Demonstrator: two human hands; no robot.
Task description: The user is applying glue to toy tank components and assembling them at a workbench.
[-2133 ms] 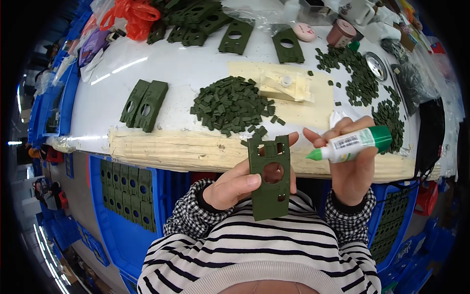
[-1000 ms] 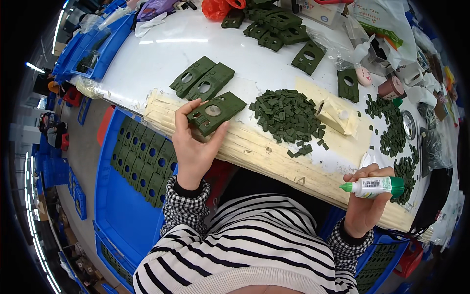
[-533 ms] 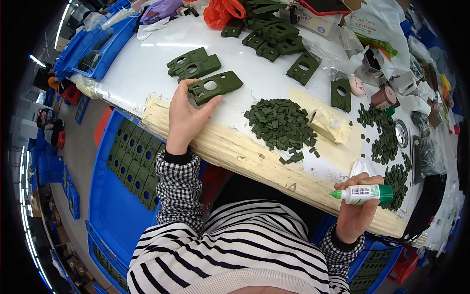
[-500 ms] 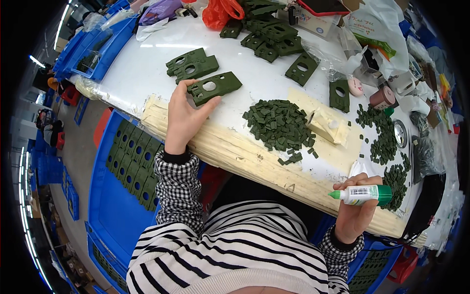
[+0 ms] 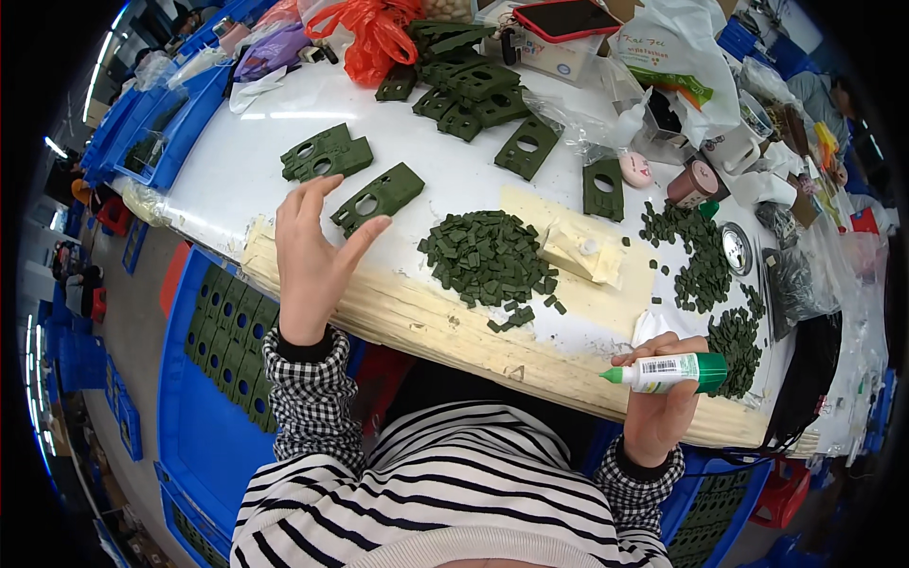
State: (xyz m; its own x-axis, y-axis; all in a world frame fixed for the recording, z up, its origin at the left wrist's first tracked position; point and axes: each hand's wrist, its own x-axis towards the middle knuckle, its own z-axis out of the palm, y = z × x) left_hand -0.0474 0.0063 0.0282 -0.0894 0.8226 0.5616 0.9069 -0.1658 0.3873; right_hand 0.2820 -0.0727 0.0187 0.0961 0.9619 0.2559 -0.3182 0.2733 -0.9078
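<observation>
Two bare hands at a workbench: the fingers (image 5: 365, 239) of the left hand (image 5: 311, 270) are spread, thumb well apart from the rest, while those of the right hand (image 5: 656, 412) wrap around a white bottle (image 5: 663, 372), its green nozzle pointing left. Just beside the left thumb and fingertips, a dark green plate (image 5: 390, 196) with a round hole rests on the white tabletop (image 5: 227, 185), near the left end of its near edge; whether the hand touches it cannot be told. The bottle is held at the right part of that edge. Beyond the plate, toward the left edge, two similar plates (image 5: 327, 154) lie together. A heap of small green chips (image 5: 488, 251) sits near the middle of the near edge, a pale tape-wrapped block (image 5: 579, 254) just to its right. Loose chips (image 5: 696, 260) spread along the right edge, near a pink tin (image 5: 694, 183). Toward the far edge are a pile of plates (image 5: 464, 80) and a red plastic bag (image 5: 374, 52). Below the near edge's left end, a blue crate (image 5: 208, 454) carries rows of like plates (image 5: 225, 346).
</observation>
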